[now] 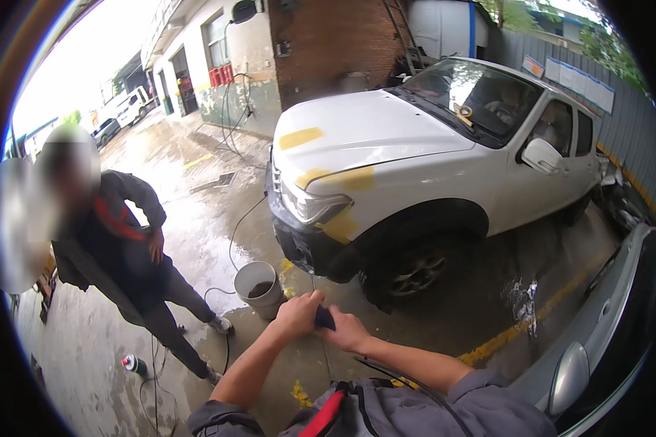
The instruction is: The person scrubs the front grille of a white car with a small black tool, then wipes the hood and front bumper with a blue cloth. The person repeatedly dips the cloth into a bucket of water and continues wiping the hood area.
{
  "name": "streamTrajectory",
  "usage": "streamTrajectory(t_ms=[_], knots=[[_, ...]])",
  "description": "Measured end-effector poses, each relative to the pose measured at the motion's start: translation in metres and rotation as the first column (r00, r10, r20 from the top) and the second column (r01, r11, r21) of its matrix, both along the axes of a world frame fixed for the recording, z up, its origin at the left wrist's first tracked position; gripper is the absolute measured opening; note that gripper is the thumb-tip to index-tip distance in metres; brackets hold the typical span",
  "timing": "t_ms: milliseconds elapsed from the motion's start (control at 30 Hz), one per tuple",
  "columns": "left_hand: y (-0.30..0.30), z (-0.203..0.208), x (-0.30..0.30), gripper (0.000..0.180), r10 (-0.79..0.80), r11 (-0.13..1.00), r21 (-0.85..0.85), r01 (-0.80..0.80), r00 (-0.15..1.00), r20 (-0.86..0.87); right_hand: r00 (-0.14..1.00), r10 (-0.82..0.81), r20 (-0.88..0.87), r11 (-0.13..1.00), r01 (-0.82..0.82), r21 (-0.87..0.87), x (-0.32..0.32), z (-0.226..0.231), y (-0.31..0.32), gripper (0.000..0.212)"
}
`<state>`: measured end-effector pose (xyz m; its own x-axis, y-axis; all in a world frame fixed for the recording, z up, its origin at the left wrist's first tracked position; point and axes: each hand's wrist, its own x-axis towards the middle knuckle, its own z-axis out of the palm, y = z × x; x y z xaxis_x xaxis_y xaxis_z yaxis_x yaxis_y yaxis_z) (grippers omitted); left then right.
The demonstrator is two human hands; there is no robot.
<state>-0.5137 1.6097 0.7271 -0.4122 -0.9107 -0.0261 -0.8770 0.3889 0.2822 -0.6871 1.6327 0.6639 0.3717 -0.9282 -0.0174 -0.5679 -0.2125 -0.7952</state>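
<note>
Wet concrete yard (197, 218), white truck (415, 160)

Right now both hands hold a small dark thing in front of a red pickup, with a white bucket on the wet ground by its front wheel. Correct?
Not quite: the pickup is white, not red, as the head view shows. The left hand and right hand do hold a small dark thing, and the white bucket stands by its front wheel.

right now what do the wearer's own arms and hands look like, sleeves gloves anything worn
Both forearms are bare; grey sleeves are pushed up to about the elbows. The left hand and right hand wear no gloves, and no watch or rings show. The grey garment has a red strip at the chest, and a thin dark cable runs along the right arm.
</note>
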Motion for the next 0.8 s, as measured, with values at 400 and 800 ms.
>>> streamTrajectory(t_ms=[400,800], knots=[[0.058,0.086,0.048,0.051,-0.357,0.178,-0.965,0.192,0.926,0.119,0.034,-0.436,0.900,0.011,-0.999,0.043,0.009,0.100,0.048,0.047],[0.068,0.171,0.062,0.015,-0.678,0.106,-0.719,0.687,0.579,0.453,0.437,0.485,0.757,0.090,-0.886,0.454,0.028,0.122,0.022,0.027]])
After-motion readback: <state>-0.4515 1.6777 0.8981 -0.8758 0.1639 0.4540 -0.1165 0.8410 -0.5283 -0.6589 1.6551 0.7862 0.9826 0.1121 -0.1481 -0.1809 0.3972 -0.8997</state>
